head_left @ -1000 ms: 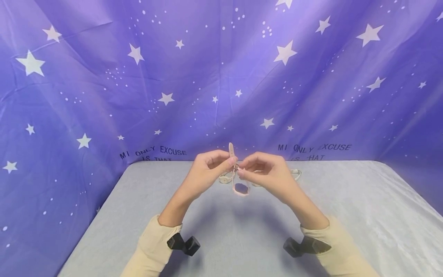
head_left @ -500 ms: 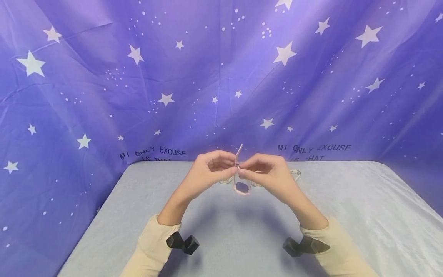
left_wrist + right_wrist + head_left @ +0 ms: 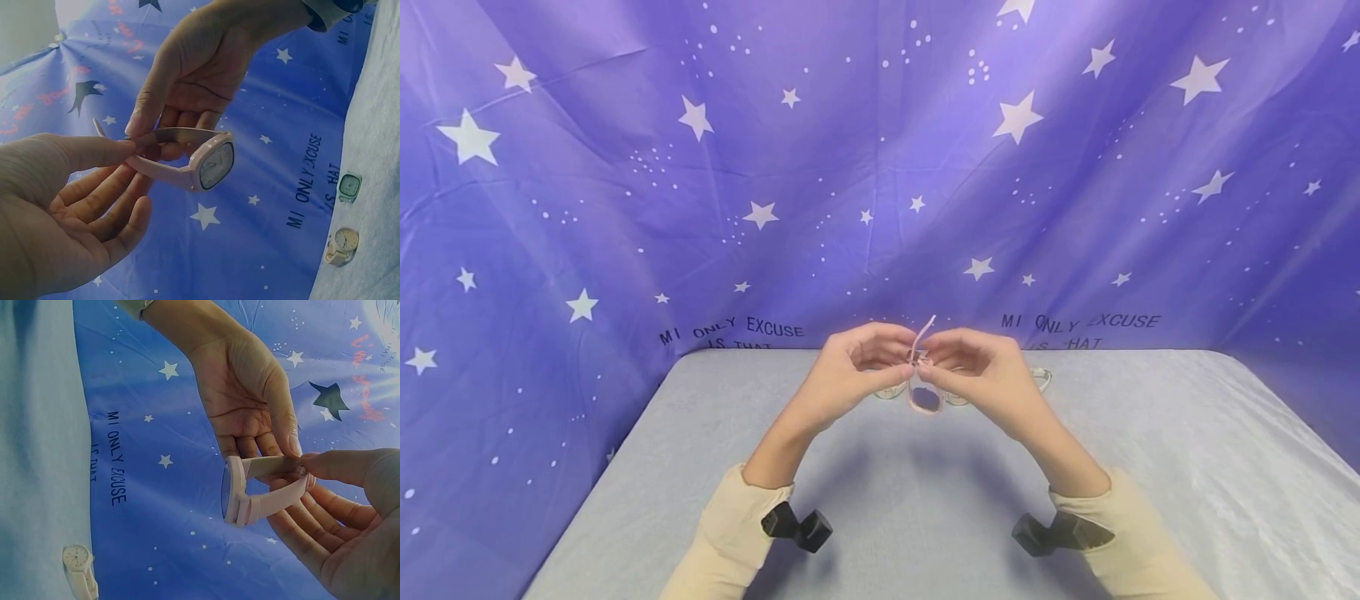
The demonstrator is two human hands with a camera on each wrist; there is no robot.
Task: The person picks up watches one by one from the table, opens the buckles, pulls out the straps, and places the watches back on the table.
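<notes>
A pale pink wristwatch point(image 3: 926, 400) hangs between my two hands above the table, its square dial lowest. My left hand point(image 3: 859, 367) pinches one strap between thumb and fingers. From the other side my right hand point(image 3: 983, 367) pinches the strap at the buckle, which the fingertips largely cover. The free strap tip sticks up above the fingers and leans right. In the left wrist view the watch dial point(image 3: 217, 165) faces away from the hands, and the straps form a loop. Seen from the right wrist, the pink strap point(image 3: 281, 499) runs to the pinching fingertips.
On the grey cloth-covered table point(image 3: 880, 517) behind the hands lie other watches, partly hidden. The left wrist view has a green watch point(image 3: 350, 186) and a beige one point(image 3: 345, 240); the right wrist view has a cream watch point(image 3: 77, 557). A purple starry curtain point(image 3: 850, 150) hangs behind.
The strap tip has swung from upright to leaning right as it passes between the fingers. My left thumb has shifted lower, and the dial hangs slightly higher.
</notes>
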